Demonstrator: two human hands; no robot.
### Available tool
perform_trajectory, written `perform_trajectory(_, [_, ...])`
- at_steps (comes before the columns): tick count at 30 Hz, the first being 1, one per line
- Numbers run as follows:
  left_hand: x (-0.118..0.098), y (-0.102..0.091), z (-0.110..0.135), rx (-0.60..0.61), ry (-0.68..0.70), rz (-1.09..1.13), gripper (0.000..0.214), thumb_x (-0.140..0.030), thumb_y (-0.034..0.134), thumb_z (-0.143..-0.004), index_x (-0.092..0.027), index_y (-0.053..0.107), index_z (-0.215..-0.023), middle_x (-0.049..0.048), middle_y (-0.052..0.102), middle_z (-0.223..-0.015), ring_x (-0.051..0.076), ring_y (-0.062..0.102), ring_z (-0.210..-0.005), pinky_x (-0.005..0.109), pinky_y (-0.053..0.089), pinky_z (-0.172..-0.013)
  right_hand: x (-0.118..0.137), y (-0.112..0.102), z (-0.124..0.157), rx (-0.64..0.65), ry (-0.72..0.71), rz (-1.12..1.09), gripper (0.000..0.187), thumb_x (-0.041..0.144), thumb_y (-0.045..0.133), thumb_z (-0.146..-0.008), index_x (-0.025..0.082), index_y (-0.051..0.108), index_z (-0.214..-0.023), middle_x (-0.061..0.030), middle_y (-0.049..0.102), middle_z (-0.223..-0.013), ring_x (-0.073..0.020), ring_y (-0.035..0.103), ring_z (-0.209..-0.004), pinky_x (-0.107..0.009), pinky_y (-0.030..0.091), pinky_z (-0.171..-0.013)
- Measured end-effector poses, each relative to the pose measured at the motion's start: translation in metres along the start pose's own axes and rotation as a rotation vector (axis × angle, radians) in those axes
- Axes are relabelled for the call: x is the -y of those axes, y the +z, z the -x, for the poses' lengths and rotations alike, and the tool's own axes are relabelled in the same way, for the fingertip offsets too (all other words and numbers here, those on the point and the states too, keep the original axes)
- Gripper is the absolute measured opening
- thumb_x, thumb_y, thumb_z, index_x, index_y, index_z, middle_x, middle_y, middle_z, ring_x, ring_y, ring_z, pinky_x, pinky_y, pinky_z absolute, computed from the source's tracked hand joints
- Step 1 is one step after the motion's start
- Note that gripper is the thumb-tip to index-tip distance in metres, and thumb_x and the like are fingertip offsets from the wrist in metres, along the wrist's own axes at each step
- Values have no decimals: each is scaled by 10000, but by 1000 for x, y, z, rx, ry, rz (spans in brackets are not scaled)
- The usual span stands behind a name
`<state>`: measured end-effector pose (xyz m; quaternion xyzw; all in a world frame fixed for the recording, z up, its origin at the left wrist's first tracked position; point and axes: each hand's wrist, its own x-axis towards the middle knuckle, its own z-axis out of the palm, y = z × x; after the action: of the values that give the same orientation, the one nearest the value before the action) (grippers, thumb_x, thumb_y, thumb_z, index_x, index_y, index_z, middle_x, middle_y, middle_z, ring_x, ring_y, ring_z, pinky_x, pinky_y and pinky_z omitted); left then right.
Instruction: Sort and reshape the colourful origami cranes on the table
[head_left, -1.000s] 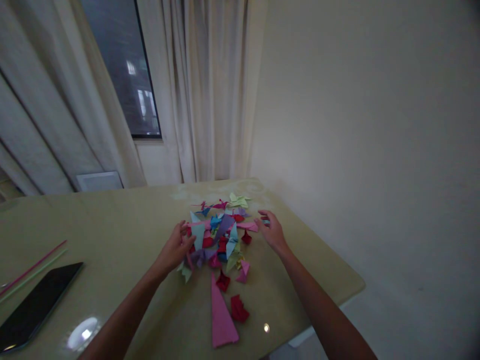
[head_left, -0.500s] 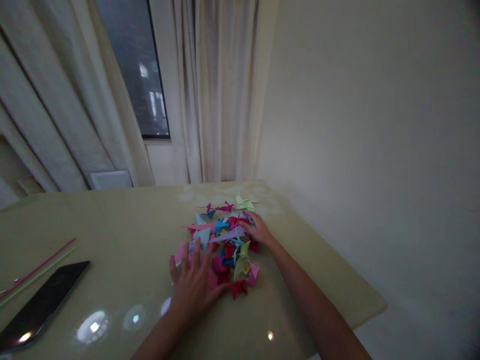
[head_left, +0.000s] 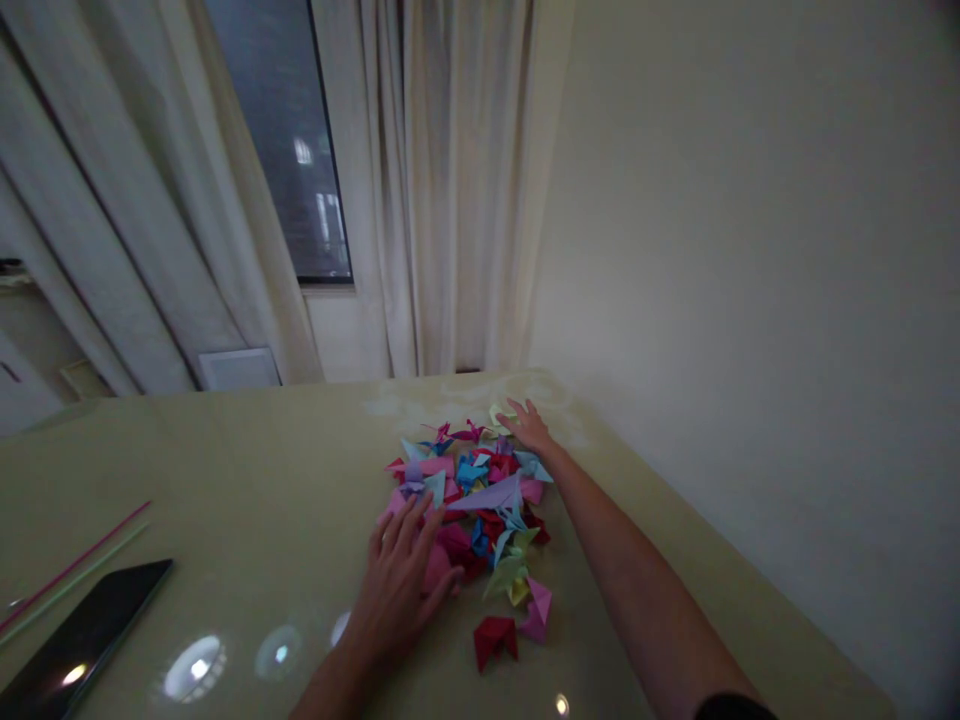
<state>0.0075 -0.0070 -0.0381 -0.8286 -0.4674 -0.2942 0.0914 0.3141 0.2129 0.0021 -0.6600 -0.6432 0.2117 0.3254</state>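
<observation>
A pile of folded paper origami pieces (head_left: 491, 497) in pink, red, blue, purple and green lies on the table. My left hand (head_left: 405, 570) rests at the pile's near left side, fingers spread over pink pieces. At the far right end my right hand (head_left: 527, 425) reaches over a pale green origami piece (head_left: 498, 415), fingers apart; part of that piece is hidden under it. A red origami piece (head_left: 495, 640) sits by itself at the near edge of the pile, beside a pink one (head_left: 537, 610).
On the left of the glossy table (head_left: 247, 480) lie a black phone (head_left: 90, 635), a pink stick (head_left: 75, 568) and a pale green stick (head_left: 82, 580). A plain wall (head_left: 735, 300) borders the table's right side. Curtains (head_left: 480, 200) hang behind.
My right hand has moved from the pile's right side to the pale green piece at the far end. The red piece now lies apart, nearer to me. The view has shifted slightly.
</observation>
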Motion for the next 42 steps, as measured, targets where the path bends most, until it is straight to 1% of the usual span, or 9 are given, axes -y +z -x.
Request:
perform_trajectory(4, [-1,-2,-3,-43,-20,-50,556,-411,540,-1021,-245,497,-1550,125,529,-1601,303,417,-1510,487,126,-1285,21,25,-13,148,-124,-91,601,682,642,-931,250,717,-1342,-116,618,-1511,-327,496,-1466,-520,297,-1254])
perform_trajectory(10, [-23,-30,-4,-88,94,-2,543,-351,558,-1014,-219,499,-1538,129,541,-1591,300,439,-1495,484,167,-1270,64,57,29,334,-358,-237,470,674,666,-901,291,800,-1140,-3,796,-1202,-249,710,-1174,-427,509,-1101])
perform_trajectory(16, [-92,-55,2,67,618,169,626,-557,504,-1032,-276,434,-1588,36,533,-1611,237,449,-1499,415,246,-1264,48,-3,62,188,-357,-276,537,662,596,-950,263,755,-1273,-43,743,-1326,-248,660,-1268,-423,452,-1162])
perform_trajectory(21, [-113,-28,-1,180,525,241,575,-577,509,-1023,-301,490,-1526,65,530,-1609,274,435,-1509,522,249,-1269,3,-39,87,15,-125,-235,614,720,565,-933,208,781,-1193,-137,710,-1368,-323,585,-1370,-546,317,-1244])
perform_trajectory(25, [-94,-13,-4,172,337,216,436,-538,610,-973,-270,641,-1316,102,653,-1439,318,499,-1444,581,255,-1250,15,-3,94,9,-96,-265,663,739,497,-956,229,719,-1317,-98,657,-1463,-274,552,-1414,-499,329,-1246])
perform_trajectory(29, [-70,-18,-3,84,147,121,221,-365,632,-950,-246,716,-1116,121,687,-1333,344,536,-1380,631,238,-1230,68,63,84,48,-162,-335,648,717,472,-977,212,727,-1291,-95,691,-1412,-248,579,-1378,-427,370,-1223])
perform_trajectory(35, [-45,-37,-5,-103,-219,-20,246,-235,583,-894,-205,714,-1100,172,667,-1247,398,554,-1271,685,212,-1197,141,145,89,125,-264,-439,561,689,462,-1004,258,753,-1216,-48,768,-1235,-241,676,-1181,-405,477,-1110])
perform_trajectory(38, [-44,-35,-5,-206,-205,-49,226,-244,545,-954,-199,702,-1109,163,668,-1238,364,555,-1275,627,224,-1210,150,155,92,179,-319,-453,517,682,540,-975,262,783,-1151,-32,787,-1185,-256,691,-1159,-406,500,-1088])
perform_trajectory(42, [-49,-21,-6,-223,-1,-67,254,-238,567,-966,-208,684,-1190,124,677,-1325,303,556,-1320,512,285,-1212,131,135,80,124,-296,-421,557,666,482,-1005,229,780,-1181,-70,768,-1251,-269,657,-1241,-431,445,-1159])
